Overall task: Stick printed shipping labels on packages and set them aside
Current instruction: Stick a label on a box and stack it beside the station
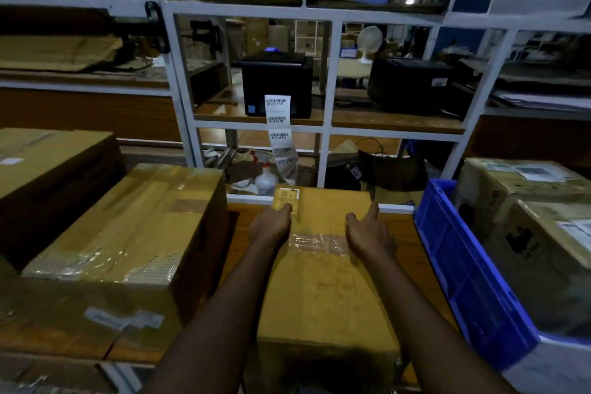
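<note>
Dim surface (404, 233) under shelving (326, 73), box (326, 297) at centre. Left hand (270, 224) flat, pressing label (287, 197) onto box's upper-left corner; right hand (367, 233) loose on top, forefinger out. Risk: uneven pressing, creased or lifting label.

Dim, yellowish light is falling from above onto the central package (323, 281), while the background is sinking into deep shadow. Glare is flashing off the clear tape (315, 245) across its top and off the wrap on the large box (128, 227) at left. The wide lens is bowing the white shelf frame (179, 80) outward, and the lower left corner of the view is smearing into blur.
</note>
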Available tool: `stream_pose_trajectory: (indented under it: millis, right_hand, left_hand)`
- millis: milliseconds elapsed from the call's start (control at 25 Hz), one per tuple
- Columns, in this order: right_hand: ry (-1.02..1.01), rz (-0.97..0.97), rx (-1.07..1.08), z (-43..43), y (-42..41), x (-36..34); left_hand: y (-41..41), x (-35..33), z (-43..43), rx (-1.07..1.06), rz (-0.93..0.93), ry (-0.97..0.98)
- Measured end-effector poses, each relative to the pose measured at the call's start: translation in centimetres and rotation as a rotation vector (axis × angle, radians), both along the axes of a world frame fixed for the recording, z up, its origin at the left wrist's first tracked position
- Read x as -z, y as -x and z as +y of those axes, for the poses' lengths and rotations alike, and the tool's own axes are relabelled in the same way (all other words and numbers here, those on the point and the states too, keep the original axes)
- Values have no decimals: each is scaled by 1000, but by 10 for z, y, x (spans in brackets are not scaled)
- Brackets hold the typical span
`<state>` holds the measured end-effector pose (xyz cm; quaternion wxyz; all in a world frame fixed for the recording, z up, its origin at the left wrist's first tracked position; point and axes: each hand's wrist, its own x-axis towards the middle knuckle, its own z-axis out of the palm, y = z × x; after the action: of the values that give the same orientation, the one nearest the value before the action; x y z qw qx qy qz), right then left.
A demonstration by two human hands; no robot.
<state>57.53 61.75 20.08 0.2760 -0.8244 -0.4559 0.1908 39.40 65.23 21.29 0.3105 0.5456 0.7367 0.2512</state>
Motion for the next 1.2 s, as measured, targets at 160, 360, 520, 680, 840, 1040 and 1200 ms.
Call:
stream_pose_trajectory:
  millis: [160,360,520,680,840,1040,1200]
  right_hand:
    - [-84,186,8,-39,6,-15]
    - [-452,276,24,-68,14,-70]
    - [-655,314,64,-81,9,-101]
    - [-630,301,94,-89,7,-91]
    - [-530,-224,-69,-107,25,-78]
    - [-206,-683,-317,-104,42,-91]
    - [-109,-684,-408,-103,53,-87]
  left_hand:
    - [9,-7,-44,7,-174,-37]
    - [13,-62,-73,-31,-190,-330]
    - [24,-80,-80,-56,-319,-581]
    - [31,-70,-84,-11,-220,-568]
    - [44,-58,-107,36,136,-597]
    - [36,-67,-106,366,754,-583]
    - [38,-68,-97,513,817,-544]
